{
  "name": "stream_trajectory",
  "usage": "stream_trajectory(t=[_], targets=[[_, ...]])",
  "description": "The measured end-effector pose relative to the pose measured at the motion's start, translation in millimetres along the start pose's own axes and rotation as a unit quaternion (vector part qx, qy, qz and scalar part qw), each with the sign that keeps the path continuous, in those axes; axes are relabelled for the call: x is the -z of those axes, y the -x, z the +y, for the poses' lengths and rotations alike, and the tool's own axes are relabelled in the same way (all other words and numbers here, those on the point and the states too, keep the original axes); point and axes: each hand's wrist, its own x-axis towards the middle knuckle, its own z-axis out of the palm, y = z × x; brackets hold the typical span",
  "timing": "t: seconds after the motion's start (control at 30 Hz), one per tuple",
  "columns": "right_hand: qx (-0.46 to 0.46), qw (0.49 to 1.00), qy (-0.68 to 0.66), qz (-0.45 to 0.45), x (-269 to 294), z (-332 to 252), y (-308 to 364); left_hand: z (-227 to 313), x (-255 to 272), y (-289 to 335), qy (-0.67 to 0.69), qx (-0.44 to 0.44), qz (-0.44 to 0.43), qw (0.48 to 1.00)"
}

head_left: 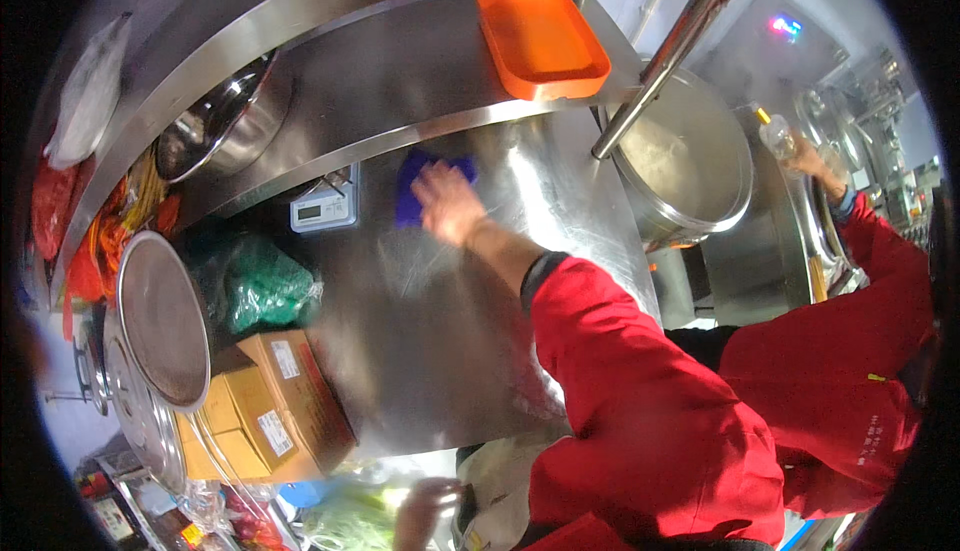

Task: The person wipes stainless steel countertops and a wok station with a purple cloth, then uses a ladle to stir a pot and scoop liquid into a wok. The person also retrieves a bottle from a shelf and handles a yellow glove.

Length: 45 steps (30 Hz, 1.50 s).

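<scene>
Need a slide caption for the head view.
Right hand on a blue cloth on a steel table, digital scale to its left, orange tray on the shelf above.

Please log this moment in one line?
right hand: on cloth | cloth: on table | left hand: blurred | co-worker: holding bottle

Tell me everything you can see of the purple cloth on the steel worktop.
The cloth is a deep blue-purple, soft-looking piece, apparently fabric, its weave too small to make out. It lies spread on the shiny metal worktop, to the right of the scale and apart from it. The right hand rests over its middle, hiding much of it; parts show to the left and beyond the fingers.
</scene>
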Motion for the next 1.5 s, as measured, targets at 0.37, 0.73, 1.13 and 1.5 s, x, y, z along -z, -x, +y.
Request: stream_trajectory(t=[0.37,0.73,1.13,1.5], targets=[[-0.332,0.931,0.066,0.135,49,135,229,25,25,-55,0.031,-0.018,-0.204,0.978],[-0.365,0.922,0.045,0.122,59,-56,464,15,65,-19,-0.072,-0.001,-0.241,0.968],[-0.235,0.966,0.028,0.101,44,-11,272,-14,106,10,-0.015,0.0,-0.148,0.989],[-0.043,0.995,-0.03,0.083,-45,-66,-58,-4,52,-24,-0.098,0.013,-0.056,0.994]])
